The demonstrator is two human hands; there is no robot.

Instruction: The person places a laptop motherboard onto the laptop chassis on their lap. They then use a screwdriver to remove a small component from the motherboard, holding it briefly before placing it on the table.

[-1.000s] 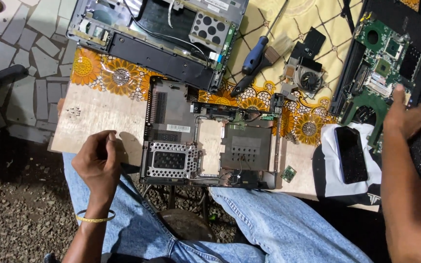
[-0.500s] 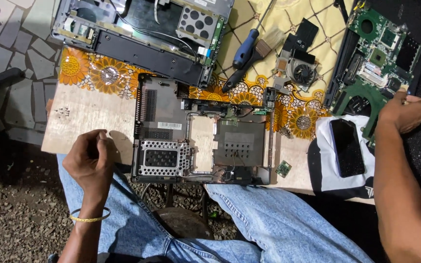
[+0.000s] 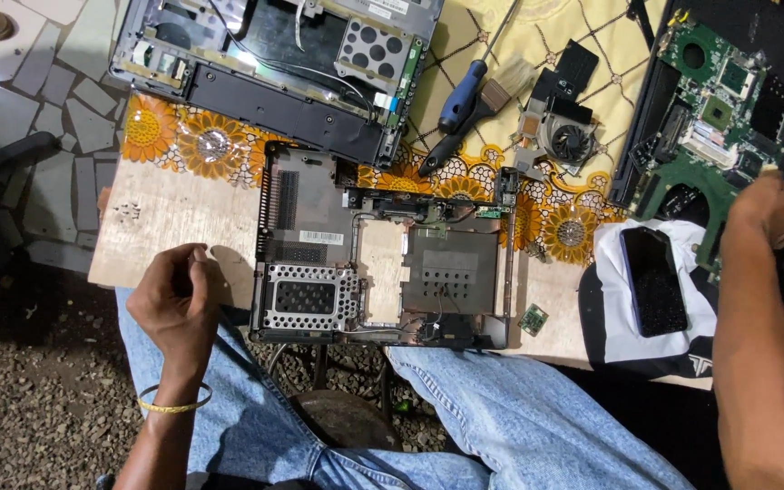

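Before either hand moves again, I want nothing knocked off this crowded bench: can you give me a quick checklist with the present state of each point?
1. Left hand free of tools: cannot tell; it is curled at the board's near edge, fingers closed.
2. Right hand placed: ok; it rests at the green circuit board.
3. Laptop base shell supported: not ok; its near edge juts past the wooden board.
4. Phone secure: ok; flat on the white cloth.
5. Small loose chip board: not ok; close to the edge.
6. Screwdriver and brush: ok; lying flat, away from both hands.
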